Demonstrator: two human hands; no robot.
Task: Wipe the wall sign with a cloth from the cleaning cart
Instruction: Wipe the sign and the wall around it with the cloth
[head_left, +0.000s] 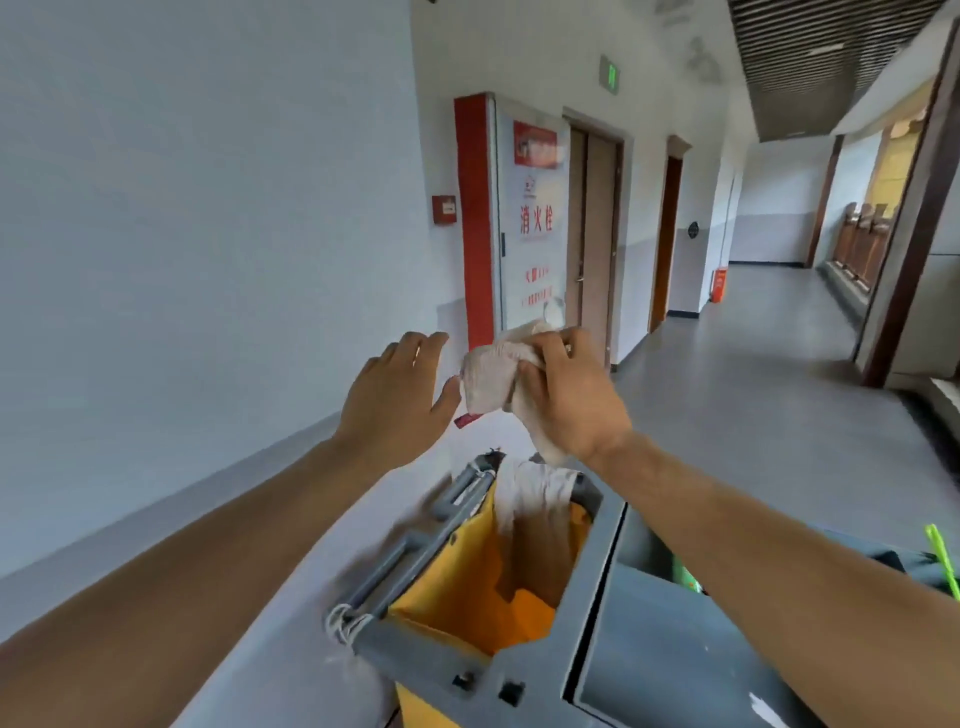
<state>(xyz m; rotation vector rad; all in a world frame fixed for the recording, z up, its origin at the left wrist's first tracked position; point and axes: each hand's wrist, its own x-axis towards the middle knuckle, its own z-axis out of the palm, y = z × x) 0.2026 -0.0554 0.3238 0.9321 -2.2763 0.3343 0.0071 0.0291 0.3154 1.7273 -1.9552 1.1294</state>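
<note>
My right hand (569, 395) grips a crumpled off-white cloth (491, 376) in the air above the cleaning cart (524, 670). My left hand (397, 395) is held open just left of the cloth, fingers spread, apart from it. The grey cart has a yellow bag (478, 587) with another pale cloth (540, 493) draped over its far rim. On the wall ahead hangs a tall white sign panel with red lettering (535, 218), framed by a red cabinet edge (475, 218). A small round dark sign (692, 229) hangs farther down the wall.
A small red alarm box (444, 210) sits left of the panel. Brown doors (595, 234) follow along the wall. A green exit sign (610, 74) hangs above. A red bin (719, 285) stands down the corridor. A green handle (943, 561) sticks up at the cart's right.
</note>
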